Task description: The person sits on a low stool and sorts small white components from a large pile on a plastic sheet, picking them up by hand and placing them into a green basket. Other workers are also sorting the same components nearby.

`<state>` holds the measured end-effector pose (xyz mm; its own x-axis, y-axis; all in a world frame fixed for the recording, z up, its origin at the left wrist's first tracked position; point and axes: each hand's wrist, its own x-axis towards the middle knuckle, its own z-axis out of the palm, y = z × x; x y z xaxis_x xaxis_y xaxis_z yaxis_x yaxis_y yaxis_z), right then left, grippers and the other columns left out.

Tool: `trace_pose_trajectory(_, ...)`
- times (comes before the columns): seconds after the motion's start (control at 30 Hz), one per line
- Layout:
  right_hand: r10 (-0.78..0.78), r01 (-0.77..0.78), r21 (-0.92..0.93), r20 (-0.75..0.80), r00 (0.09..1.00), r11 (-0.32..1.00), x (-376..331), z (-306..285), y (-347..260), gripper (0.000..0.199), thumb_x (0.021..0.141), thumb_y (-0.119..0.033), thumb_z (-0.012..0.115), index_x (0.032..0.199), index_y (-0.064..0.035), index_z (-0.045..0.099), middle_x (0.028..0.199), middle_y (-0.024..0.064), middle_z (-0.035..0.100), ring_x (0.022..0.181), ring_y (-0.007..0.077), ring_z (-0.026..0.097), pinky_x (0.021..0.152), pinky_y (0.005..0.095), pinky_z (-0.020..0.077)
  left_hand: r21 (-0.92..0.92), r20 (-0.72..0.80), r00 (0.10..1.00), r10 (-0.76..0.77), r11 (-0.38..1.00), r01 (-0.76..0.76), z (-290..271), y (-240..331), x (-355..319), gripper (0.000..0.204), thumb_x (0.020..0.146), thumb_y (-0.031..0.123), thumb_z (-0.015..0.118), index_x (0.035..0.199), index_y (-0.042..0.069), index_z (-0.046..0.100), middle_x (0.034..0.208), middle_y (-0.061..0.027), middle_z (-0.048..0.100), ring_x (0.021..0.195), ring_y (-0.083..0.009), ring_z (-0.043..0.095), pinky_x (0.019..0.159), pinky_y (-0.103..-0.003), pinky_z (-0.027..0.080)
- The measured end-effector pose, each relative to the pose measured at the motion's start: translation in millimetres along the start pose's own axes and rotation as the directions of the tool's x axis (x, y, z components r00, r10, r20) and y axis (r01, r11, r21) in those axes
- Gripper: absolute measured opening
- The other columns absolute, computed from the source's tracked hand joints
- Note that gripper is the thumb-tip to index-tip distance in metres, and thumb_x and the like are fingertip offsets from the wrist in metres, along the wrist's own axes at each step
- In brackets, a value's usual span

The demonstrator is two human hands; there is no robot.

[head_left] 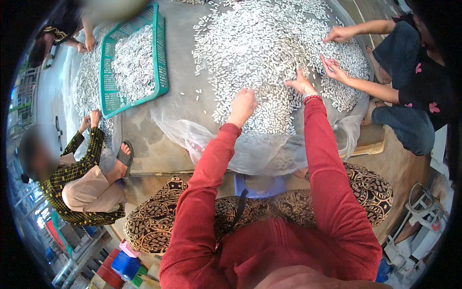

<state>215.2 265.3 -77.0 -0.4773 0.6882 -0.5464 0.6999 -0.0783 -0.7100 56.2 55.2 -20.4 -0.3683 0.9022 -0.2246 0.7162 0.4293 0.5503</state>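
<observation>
On the clear plastic sheet (pixel 269 154), the left hand (pixel 242 105) is fisted and the right hand (pixel 301 83) splayed on the small white pieces (pixel 269 48); careless sweeps could scatter them off.

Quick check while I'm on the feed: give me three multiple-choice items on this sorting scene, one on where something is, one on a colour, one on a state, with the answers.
1. Where is the basket relative to the big pile?
A. To its left
B. To its right
C. On top of it

2. What colour are the wearer's sleeves?
A. Blue
B. Red
C. Yellow

3. How is the left hand held?
A. Flat, fingers spread wide
B. Curled, knuckles up, at the pile's near edge
C. Raised well clear of the pile

Answers:
1 A: the teal basket sits left of the pile, across bare grey surface.
2 B: both forearms wear red.
3 B: the fingers are folded under at the pile; the right hand lies more open on the pieces.
</observation>
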Motion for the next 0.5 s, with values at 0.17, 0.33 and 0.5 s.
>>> trace_pose_trajectory(0.17, -0.103, 0.093, -0.410, -0.002, 0.995, 0.907, -33.5, 36.6, -11.9, 0.091, 0.062, -0.026, 0.071, 0.132, 0.0017, 0.020, 0.110, 0.0274, 0.053, 0.104, 0.0367, 0.053, 0.090, 0.0346, 0.0407, -0.414, 0.094, 0.965, -0.245, 0.872, 0.262, -21.0, -31.2, -25.7, 0.025, 0.066, 0.013, 0.074, 0.074, 0.000, 0.054, 0.068, -0.0100, 0.059, 0.056, -0.0208, 0.059, 0.053, -0.032, 0.049)
trace_pose_trajectory(0.33, -0.026, 0.097, -0.614, 0.125, 0.992, 0.783, -74.6, 79.3, -35.5, 0.061, 0.072, -0.020, 0.057, 0.127, -0.0109, 0.033, 0.100, 0.0231, 0.058, 0.094, 0.0379, 0.056, 0.079, 0.0432, 0.0451, -0.666, 0.128, 0.939, -0.318, 0.674, 0.319, -34.3, -41.1, -27.6, 0.021, 0.068, 0.005, 0.071, 0.070, -0.003, 0.052, 0.065, -0.0068, 0.057, 0.059, -0.0133, 0.061, 0.049, -0.026, 0.051)
trace_pose_trajectory(0.5, -0.167, 0.258, -0.422, 0.242, 0.956, 0.869, -102.8, 99.2, -54.6, 0.043, 0.077, -0.012, 0.052, 0.119, -0.0142, 0.043, 0.095, 0.0212, 0.059, 0.093, 0.0373, 0.057, 0.079, 0.0427, 0.0443, -0.736, 0.235, 0.943, -0.234, 0.591, 0.330, -45.2, -43.9, -33.1, 0.022, 0.071, 0.004, 0.066, 0.084, -0.003, 0.051, 0.070, -0.0085, 0.058, 0.058, -0.0151, 0.062, 0.053, -0.026, 0.051)
